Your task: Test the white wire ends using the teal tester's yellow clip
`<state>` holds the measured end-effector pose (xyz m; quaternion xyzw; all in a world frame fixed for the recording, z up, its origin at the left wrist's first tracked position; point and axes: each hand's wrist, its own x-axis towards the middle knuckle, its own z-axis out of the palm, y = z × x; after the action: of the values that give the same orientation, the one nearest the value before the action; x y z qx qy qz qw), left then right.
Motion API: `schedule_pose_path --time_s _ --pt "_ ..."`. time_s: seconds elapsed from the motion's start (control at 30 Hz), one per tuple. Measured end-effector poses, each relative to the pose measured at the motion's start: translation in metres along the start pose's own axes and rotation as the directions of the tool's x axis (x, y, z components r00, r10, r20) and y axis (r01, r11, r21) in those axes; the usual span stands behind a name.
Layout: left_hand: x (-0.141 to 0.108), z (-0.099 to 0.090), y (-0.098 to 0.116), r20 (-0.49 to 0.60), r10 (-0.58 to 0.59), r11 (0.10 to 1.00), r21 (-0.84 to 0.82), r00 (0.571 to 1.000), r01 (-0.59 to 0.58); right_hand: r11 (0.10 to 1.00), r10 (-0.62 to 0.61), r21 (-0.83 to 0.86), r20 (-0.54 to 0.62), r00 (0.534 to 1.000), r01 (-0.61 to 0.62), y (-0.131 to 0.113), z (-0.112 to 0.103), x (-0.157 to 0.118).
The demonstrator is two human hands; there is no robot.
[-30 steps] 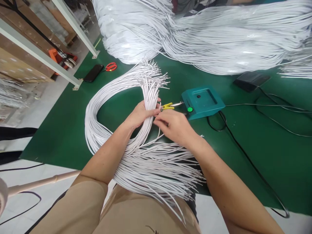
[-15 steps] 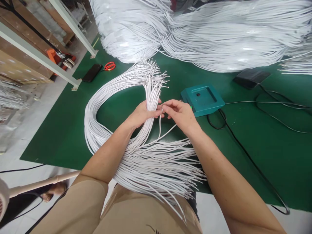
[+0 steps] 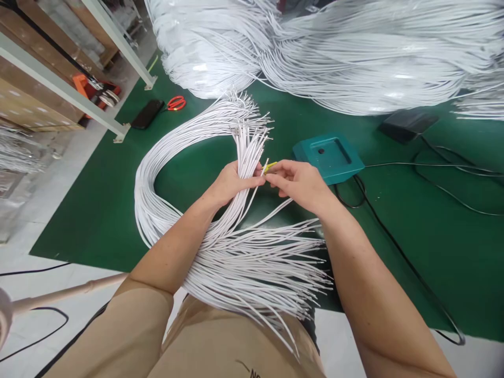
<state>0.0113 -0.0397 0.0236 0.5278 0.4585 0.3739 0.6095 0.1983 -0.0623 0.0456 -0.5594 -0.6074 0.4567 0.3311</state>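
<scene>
My left hand (image 3: 230, 184) is closed round a bundle of white cables (image 3: 249, 152), its thumb lying across the front and the metal-tipped ends pointing up. One single white cable (image 3: 254, 195) rises beside that thumb. My right hand (image 3: 297, 181) is pinched close by, its fingertips almost at the left thumb. A thin yellow piece (image 3: 270, 166) shows at those fingertips, against the single cable; its kind is too small to tell. More white cables (image 3: 268, 273) fan out under my forearms, with their ends to the right. The bundle loops round to the left on the green table.
Large heaps of white cables (image 3: 362, 58) lie at the back. A teal device (image 3: 328, 157) with a recessed top sits right of my hands, near a black box (image 3: 407, 126) and black cords. Red-handled scissors (image 3: 176, 103) and a black phone-like object (image 3: 147, 114) lie back left.
My right hand has shifted slightly right, and the yellow piece has come into view at its fingertips. The single cable it pinched now stands against my left thumb.
</scene>
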Motion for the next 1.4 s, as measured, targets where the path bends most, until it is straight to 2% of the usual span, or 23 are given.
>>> schedule_pose_path --time_s 0.07,0.13,0.27,0.43,0.6,0.7,0.8,0.93,1.2,1.4 --pt "0.000 0.001 -0.001 0.006 0.021 0.999 0.041 1.000 -0.021 0.997 -0.060 0.033 -0.100 0.993 0.064 0.002 0.004 0.002" --pt "0.000 0.002 -0.002 0.016 0.024 0.995 0.099 1.000 -0.026 0.989 -0.070 0.117 -0.172 0.983 0.090 0.004 0.007 0.004" --pt "0.000 0.004 -0.003 0.012 0.028 0.991 0.133 1.000 -0.029 0.943 -0.015 0.324 -0.200 0.980 0.081 0.003 0.012 0.004" --pt "-0.001 0.007 -0.002 0.027 0.053 0.998 0.019 0.998 -0.054 0.826 0.054 0.563 -0.103 0.993 0.013 0.002 0.017 0.004" --pt "-0.003 0.010 0.001 0.027 0.045 0.997 -0.061 0.999 -0.043 0.642 0.116 0.746 0.130 0.985 -0.174 0.005 0.019 0.008" --pt "-0.004 0.011 0.002 0.055 0.049 0.996 -0.078 0.997 -0.044 0.618 0.105 0.761 0.172 0.980 -0.200 0.007 0.016 0.009" --pt "-0.004 0.011 0.001 0.119 0.080 0.996 -0.038 0.990 -0.076 0.648 0.119 0.741 0.131 0.984 -0.177 0.005 0.014 0.008" --pt "-0.003 0.011 -0.001 0.174 0.094 0.995 -0.003 0.980 -0.095 0.676 0.093 0.715 0.159 0.983 -0.180 0.004 0.015 0.007" --pt "-0.004 0.008 0.002 0.045 0.094 0.995 0.016 0.995 -0.094 0.556 0.056 0.798 0.242 0.969 -0.231 0.010 0.016 0.009" --pt "-0.004 0.008 0.002 0.035 0.094 0.996 0.010 0.995 -0.094 0.503 0.076 0.831 0.231 0.970 -0.237 0.016 0.017 0.011"
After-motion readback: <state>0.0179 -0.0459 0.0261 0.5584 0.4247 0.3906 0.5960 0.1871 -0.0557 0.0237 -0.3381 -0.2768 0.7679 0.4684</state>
